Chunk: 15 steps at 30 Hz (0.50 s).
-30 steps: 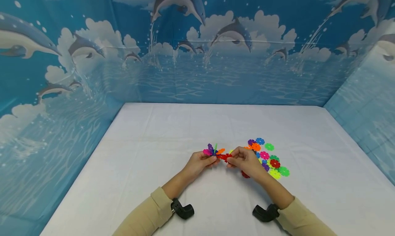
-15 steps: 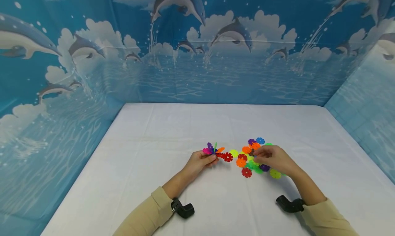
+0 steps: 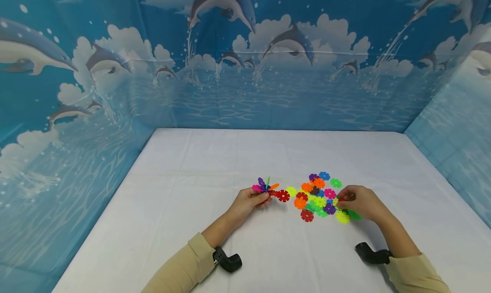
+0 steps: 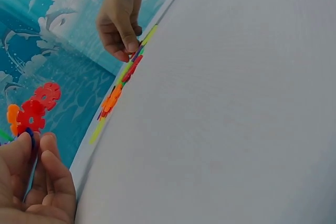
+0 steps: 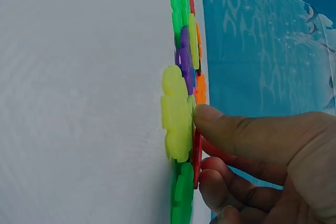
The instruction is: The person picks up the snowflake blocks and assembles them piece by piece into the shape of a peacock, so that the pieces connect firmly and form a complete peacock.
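My left hand (image 3: 251, 200) pinches a cluster of joined, notched plastic discs (image 3: 266, 187) in pink, purple, green, orange and blue. Two linked red discs stick out on its right side, the end one (image 3: 283, 195) facing me; the left wrist view shows this red pair (image 4: 32, 115) too. At the right side of a loose pile of similar discs, my right hand (image 3: 362, 204) has thumb and fingers on a red disc (image 5: 197, 161), seen edge-on in the right wrist view. A yellow disc (image 5: 176, 114) and a green disc (image 5: 182, 195) lie beside it.
Several flat discs in orange, purple, blue, pink, yellow and green lie overlapping between the hands, with a red disc (image 3: 307, 215) at the near side. A white cloth (image 3: 199, 165) covers the table. A dolphin-print curtain (image 3: 245, 93) hangs behind it.
My right hand has let go of the end red disc on the cluster and moved right across the pile, where it now pinches another red disc. My left hand has stayed in place.
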Available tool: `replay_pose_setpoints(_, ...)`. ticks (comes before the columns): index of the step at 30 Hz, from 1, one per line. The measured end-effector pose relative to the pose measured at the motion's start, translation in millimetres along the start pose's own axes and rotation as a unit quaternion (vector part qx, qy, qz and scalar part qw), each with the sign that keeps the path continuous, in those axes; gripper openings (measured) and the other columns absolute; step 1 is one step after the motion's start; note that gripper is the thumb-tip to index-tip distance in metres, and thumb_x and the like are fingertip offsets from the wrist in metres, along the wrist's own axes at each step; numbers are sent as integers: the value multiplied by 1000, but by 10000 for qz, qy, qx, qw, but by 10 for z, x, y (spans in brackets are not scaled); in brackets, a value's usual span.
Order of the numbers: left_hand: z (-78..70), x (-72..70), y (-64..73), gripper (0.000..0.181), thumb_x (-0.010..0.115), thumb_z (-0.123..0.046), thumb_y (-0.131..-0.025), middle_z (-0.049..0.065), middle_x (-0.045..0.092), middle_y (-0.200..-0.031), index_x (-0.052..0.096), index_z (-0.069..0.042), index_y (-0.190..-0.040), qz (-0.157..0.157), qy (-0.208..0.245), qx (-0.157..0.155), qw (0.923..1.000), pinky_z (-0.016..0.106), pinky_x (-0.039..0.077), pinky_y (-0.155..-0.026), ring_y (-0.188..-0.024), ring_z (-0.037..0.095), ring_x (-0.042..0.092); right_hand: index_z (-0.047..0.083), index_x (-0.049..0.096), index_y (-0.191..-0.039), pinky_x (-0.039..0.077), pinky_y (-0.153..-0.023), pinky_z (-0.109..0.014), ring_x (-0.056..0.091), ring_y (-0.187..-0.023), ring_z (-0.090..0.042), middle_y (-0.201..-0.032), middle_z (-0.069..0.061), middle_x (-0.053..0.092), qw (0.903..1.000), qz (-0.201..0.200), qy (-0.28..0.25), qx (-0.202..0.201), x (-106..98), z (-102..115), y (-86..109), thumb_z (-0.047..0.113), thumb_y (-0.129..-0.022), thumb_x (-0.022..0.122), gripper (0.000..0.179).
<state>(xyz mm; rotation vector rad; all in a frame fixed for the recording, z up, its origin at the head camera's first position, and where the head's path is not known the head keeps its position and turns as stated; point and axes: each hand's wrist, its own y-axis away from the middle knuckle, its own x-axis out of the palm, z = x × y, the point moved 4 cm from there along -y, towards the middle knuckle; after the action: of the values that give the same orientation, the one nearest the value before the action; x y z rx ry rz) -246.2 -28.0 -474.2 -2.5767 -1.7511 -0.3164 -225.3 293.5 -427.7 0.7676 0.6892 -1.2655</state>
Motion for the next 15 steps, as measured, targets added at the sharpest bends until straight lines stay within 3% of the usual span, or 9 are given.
replay_pose_setpoints(8, -21, 10, 9, 24, 54, -6, -99, 13, 72, -94, 57, 16, -111, 238, 246, 273, 9990, 20, 53, -73, -79, 8, 67, -6, 59, -104, 49, -65, -36, 53, -84, -29, -90, -11, 58, 9996, -151, -5, 258, -19, -82, 15, 27, -84, 77, 42)
replay_pose_setpoints(15, -20, 9, 22, 20, 45, -6, -103, 19, 70, -99, 50, 11, -112, 312, 665, 182, 9971, 21, 54, -76, -86, 13, 70, -5, 54, -97, 42, -61, -33, 48, -78, -25, -83, -8, 51, 9992, -200, -67, 342, -22, -111, 16, 29, -84, 78, 44)
